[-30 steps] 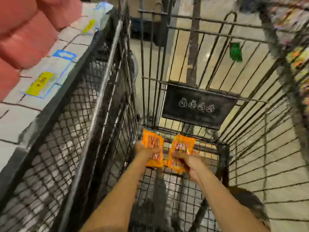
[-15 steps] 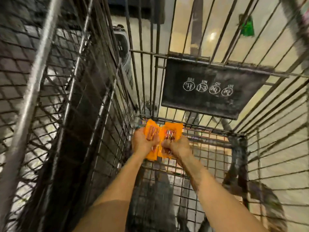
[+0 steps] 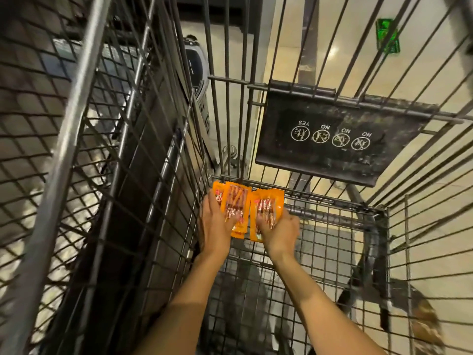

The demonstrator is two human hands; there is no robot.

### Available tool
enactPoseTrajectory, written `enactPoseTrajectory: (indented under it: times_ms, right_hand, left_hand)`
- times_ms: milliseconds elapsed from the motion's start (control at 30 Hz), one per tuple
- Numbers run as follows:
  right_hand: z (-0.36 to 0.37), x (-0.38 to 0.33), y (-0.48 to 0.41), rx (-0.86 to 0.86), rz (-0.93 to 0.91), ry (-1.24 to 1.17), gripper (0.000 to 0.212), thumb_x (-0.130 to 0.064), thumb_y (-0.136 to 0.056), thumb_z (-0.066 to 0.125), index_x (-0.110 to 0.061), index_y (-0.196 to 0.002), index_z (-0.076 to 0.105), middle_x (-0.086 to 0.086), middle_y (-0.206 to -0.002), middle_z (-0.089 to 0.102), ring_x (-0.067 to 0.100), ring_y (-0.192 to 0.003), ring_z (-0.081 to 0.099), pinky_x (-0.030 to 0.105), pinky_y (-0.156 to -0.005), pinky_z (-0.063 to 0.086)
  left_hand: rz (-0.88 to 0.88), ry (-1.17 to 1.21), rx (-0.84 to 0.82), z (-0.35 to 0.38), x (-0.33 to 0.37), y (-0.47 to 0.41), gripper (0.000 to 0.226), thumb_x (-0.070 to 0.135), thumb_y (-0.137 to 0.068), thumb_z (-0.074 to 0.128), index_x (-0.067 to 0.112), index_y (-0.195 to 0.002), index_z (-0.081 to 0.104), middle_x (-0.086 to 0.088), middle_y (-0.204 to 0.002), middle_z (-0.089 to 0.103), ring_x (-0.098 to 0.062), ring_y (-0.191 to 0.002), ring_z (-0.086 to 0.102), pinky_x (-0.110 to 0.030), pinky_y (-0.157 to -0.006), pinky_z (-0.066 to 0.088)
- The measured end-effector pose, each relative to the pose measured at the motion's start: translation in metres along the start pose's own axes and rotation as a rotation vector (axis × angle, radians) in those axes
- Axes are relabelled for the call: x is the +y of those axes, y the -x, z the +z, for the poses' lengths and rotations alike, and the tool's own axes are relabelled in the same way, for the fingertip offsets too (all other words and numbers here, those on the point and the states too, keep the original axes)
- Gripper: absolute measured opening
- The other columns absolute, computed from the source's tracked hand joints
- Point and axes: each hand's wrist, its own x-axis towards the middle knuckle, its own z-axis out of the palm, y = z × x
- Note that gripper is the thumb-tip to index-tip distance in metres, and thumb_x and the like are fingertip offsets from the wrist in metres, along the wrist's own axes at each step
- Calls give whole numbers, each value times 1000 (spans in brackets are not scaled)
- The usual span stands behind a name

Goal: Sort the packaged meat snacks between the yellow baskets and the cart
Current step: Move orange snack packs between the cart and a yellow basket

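I am looking down into the wire cart (image 3: 340,224). My left hand (image 3: 215,226) grips a small stack of orange meat snack packs (image 3: 234,201), thumb across the top. Beside it, my right hand (image 3: 279,231) grips a second stack of orange packs (image 3: 268,206) the same way. Both stacks lie side by side, low at the cart's far left corner, on or just above its wire floor. The packs' lower ends are hidden by my hands. No yellow basket is in view.
A black plastic flap (image 3: 332,142) with YES/NO icons hangs on the cart's far wall. The tall wire wall (image 3: 143,175) stands close on the left. A green item (image 3: 386,35) lies on the beige floor beyond.
Both hands have gone deeper into the cart, carrying the orange packs down to the far left corner of its floor. The two stacks now sit closer together.
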Motion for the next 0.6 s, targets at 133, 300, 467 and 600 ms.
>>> enactPoseTrajectory:
  times_ms: [133,300,467,600]
  right_hand:
    - [4,-7,1,-86,34,-121,57,-22,-93,56,-3,-141,33,14,-141,33,27,-130,36,36,-112,29]
    - [9,-8,6,-125,22,-214,55,-14,-97,49,1,-144,24,14,-147,25,27,-134,30,35,-112,27]
    - [11,-1,15,-15,1,-102,41,-14,-97,47,8,-129,36,18,-131,33,28,-116,39,20,-93,31]
    - [18,-1,19,4,24,-193,22,-9,-97,45,4,-114,41,8,-112,34,13,-86,36,20,-78,30]
  left_hand:
    - [-87,55,-22,4,2,0,80,12,-90,61,12,-152,10,-7,-158,18,-21,-145,17,-34,-118,17]
    - [-110,119,-41,-1,2,-8,63,1,-96,45,14,-151,18,-8,-151,34,-23,-138,33,-41,-113,30]
    - [-61,44,23,8,-2,6,56,-2,-98,37,12,-150,22,-3,-157,20,-16,-144,18,-32,-119,17]
    - [-76,-40,49,16,-9,15,48,11,-101,36,3,-147,26,-10,-157,18,-23,-146,15,-32,-119,14]
